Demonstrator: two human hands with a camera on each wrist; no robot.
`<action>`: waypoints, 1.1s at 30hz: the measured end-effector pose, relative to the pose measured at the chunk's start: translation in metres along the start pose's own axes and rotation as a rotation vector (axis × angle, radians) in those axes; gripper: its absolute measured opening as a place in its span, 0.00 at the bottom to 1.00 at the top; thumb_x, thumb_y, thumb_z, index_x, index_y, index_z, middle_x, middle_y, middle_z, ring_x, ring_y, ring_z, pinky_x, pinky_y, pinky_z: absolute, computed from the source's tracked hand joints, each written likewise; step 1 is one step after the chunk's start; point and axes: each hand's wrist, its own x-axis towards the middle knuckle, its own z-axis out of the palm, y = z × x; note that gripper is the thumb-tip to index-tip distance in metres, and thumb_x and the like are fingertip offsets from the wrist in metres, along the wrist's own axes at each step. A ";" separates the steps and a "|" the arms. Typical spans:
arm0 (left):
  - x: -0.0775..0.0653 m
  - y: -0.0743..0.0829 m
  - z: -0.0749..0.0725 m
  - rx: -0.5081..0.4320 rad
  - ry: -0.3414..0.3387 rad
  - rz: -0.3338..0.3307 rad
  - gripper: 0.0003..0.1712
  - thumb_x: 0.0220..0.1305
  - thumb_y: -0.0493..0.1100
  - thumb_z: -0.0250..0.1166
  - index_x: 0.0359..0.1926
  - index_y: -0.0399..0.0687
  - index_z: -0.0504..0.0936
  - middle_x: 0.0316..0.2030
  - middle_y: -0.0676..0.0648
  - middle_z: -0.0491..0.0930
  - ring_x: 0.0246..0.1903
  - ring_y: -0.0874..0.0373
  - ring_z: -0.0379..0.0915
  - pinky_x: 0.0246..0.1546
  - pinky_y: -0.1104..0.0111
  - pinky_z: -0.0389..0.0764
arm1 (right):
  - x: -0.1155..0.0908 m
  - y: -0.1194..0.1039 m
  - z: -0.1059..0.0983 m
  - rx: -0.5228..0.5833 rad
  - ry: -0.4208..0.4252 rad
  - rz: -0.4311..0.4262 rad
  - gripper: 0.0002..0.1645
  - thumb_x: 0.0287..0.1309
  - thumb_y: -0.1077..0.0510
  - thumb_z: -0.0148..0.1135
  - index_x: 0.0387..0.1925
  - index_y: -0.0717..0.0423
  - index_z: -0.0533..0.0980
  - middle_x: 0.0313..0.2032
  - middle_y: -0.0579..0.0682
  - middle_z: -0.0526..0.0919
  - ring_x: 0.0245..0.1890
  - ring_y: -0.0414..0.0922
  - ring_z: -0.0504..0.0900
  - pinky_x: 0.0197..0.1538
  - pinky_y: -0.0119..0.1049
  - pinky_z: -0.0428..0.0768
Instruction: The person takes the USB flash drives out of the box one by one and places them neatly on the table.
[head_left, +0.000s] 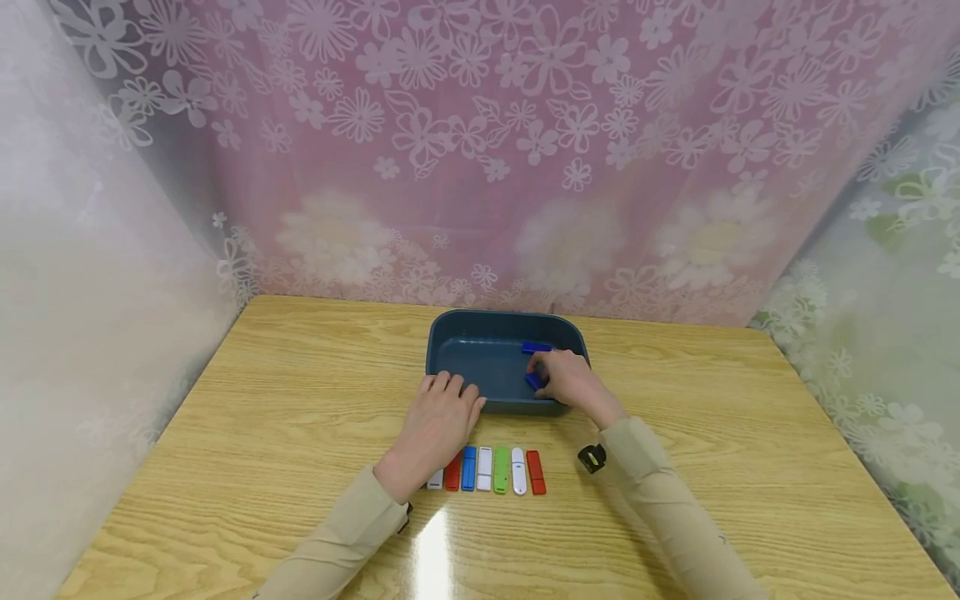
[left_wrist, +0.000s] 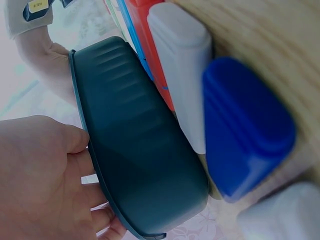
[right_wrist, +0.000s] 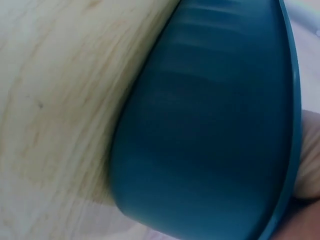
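Observation:
A dark teal plastic basin [head_left: 480, 407] stands on the table. Inside it, my right hand [head_left: 573, 383] pinches a dark blue USB stick [head_left: 533, 381] near the basin floor. Another blue USB stick [head_left: 536, 347] lies by the far wall. My left hand [head_left: 442, 417] rests on the near left rim, fingers loosely bent over it, as the left wrist view also shows for the hand [left_wrist: 45, 175]. In the right wrist view, the basin wall [right_wrist: 210, 130] hides most of the right hand and the stick.
Before the basin runs a row of USB sticks: red [head_left: 536, 472], white [head_left: 518, 472], green [head_left: 501, 470], blue [head_left: 468, 468] and others. The left forearm covers its left end, where the left wrist view shows a dark blue stick [left_wrist: 245, 130]. A floral curtain [head_left: 480, 167] hangs behind.

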 end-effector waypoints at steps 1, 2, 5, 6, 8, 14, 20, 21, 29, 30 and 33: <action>0.000 0.000 0.000 -0.002 0.001 0.000 0.13 0.75 0.49 0.60 0.36 0.45 0.81 0.33 0.45 0.79 0.39 0.46 0.73 0.45 0.58 0.73 | 0.000 0.000 0.000 0.014 -0.003 0.007 0.19 0.55 0.59 0.77 0.48 0.55 0.81 0.35 0.51 0.84 0.34 0.47 0.82 0.44 0.47 0.82; 0.000 0.000 0.000 -0.003 0.003 0.000 0.13 0.75 0.49 0.60 0.36 0.45 0.82 0.33 0.45 0.79 0.39 0.46 0.73 0.45 0.58 0.73 | 0.000 0.001 0.001 0.029 -0.003 0.015 0.19 0.56 0.59 0.76 0.49 0.54 0.81 0.36 0.51 0.84 0.34 0.47 0.81 0.43 0.46 0.81; 0.000 0.000 0.000 -0.001 0.006 0.002 0.13 0.75 0.49 0.60 0.36 0.45 0.82 0.33 0.45 0.79 0.39 0.46 0.73 0.44 0.59 0.73 | 0.001 0.001 0.001 0.073 0.008 0.035 0.17 0.59 0.61 0.72 0.50 0.54 0.81 0.37 0.51 0.84 0.32 0.46 0.80 0.41 0.45 0.81; 0.000 0.000 0.000 0.002 0.008 0.002 0.13 0.75 0.49 0.60 0.37 0.45 0.82 0.33 0.45 0.80 0.39 0.46 0.73 0.44 0.59 0.73 | 0.000 0.001 0.002 0.085 0.016 0.037 0.17 0.59 0.61 0.72 0.50 0.54 0.81 0.38 0.51 0.83 0.32 0.46 0.80 0.40 0.44 0.81; -0.001 -0.001 0.000 0.006 0.006 0.003 0.13 0.75 0.49 0.60 0.37 0.46 0.82 0.34 0.45 0.80 0.39 0.46 0.73 0.44 0.59 0.73 | 0.000 0.002 0.003 0.104 0.040 0.034 0.16 0.61 0.62 0.70 0.50 0.54 0.81 0.38 0.52 0.83 0.31 0.46 0.80 0.38 0.43 0.81; 0.001 0.000 -0.001 0.013 -0.019 -0.004 0.14 0.77 0.50 0.57 0.39 0.46 0.83 0.35 0.45 0.81 0.41 0.47 0.74 0.47 0.58 0.73 | -0.001 0.005 0.009 0.183 0.201 -0.032 0.17 0.62 0.65 0.68 0.52 0.51 0.81 0.40 0.54 0.85 0.31 0.46 0.83 0.35 0.42 0.81; 0.001 0.000 -0.002 0.013 -0.038 -0.013 0.15 0.77 0.50 0.56 0.41 0.45 0.83 0.37 0.45 0.81 0.42 0.46 0.74 0.48 0.58 0.73 | -0.008 0.006 0.007 0.409 0.302 -0.079 0.17 0.64 0.66 0.66 0.54 0.52 0.80 0.45 0.57 0.84 0.38 0.52 0.86 0.40 0.44 0.86; 0.001 0.000 -0.002 0.011 -0.038 -0.013 0.15 0.77 0.50 0.57 0.41 0.45 0.83 0.37 0.45 0.81 0.42 0.46 0.74 0.48 0.58 0.73 | -0.011 0.005 0.006 0.446 0.305 -0.077 0.18 0.65 0.65 0.66 0.55 0.52 0.79 0.46 0.58 0.83 0.40 0.53 0.86 0.40 0.44 0.86; 0.000 0.000 -0.001 0.011 -0.013 -0.004 0.14 0.76 0.50 0.58 0.39 0.46 0.83 0.34 0.46 0.80 0.39 0.47 0.73 0.45 0.59 0.73 | -0.042 -0.003 -0.008 0.578 0.366 -0.131 0.21 0.64 0.66 0.66 0.58 0.53 0.78 0.49 0.59 0.82 0.40 0.53 0.87 0.39 0.41 0.85; 0.000 0.000 -0.001 0.012 -0.011 -0.002 0.15 0.77 0.50 0.57 0.38 0.46 0.82 0.33 0.46 0.80 0.39 0.47 0.73 0.45 0.59 0.73 | -0.047 -0.004 -0.009 0.585 0.372 -0.136 0.21 0.64 0.66 0.66 0.57 0.53 0.79 0.49 0.58 0.82 0.40 0.52 0.87 0.38 0.40 0.84; 0.000 0.000 -0.002 0.007 -0.004 0.002 0.14 0.77 0.49 0.58 0.37 0.46 0.82 0.32 0.46 0.79 0.38 0.47 0.73 0.44 0.59 0.73 | -0.061 -0.006 -0.012 0.604 0.383 -0.156 0.21 0.63 0.66 0.67 0.57 0.54 0.79 0.48 0.58 0.82 0.39 0.50 0.86 0.38 0.36 0.83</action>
